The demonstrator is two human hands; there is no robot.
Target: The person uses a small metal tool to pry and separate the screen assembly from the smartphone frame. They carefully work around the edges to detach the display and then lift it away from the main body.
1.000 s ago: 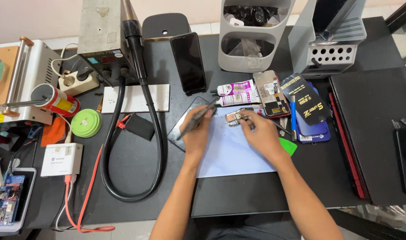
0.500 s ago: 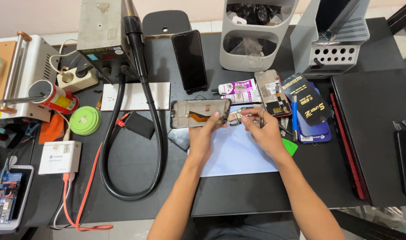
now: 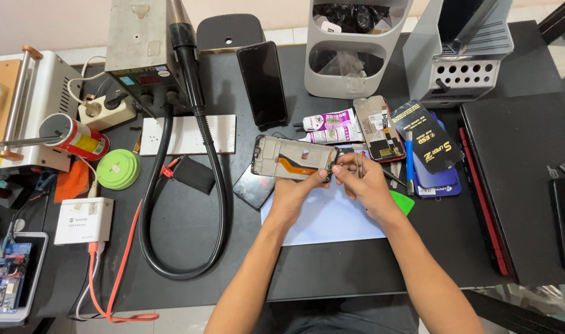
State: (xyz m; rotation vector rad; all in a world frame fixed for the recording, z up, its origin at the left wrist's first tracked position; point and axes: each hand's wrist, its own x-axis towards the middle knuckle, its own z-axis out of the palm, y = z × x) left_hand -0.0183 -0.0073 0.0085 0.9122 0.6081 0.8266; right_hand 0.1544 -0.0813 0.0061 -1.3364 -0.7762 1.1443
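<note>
My left hand (image 3: 295,193) grips the lower right edge of an opened phone frame (image 3: 293,158), held face-up and level above the mat, its orange flex cable and inner parts showing. My right hand (image 3: 364,180) pinches a pair of thin metal tweezers (image 3: 359,163) whose tips touch the frame's right end. Both hands hover over a pale blue work sheet (image 3: 332,218). A dark phone panel (image 3: 254,187) lies flat on the mat under the frame.
A black phone (image 3: 262,83) lies behind the frame. Another opened phone (image 3: 376,127), glue tubes (image 3: 330,120) and dark pouches (image 3: 429,143) sit to the right. A thick black hose (image 3: 203,142) loops at left from a grey station (image 3: 139,43). A black laptop (image 3: 525,179) fills the right.
My left hand has picked the phone frame up from the mat and turned it so its open inside faces up. My right hand brought the tweezers to its right end.
</note>
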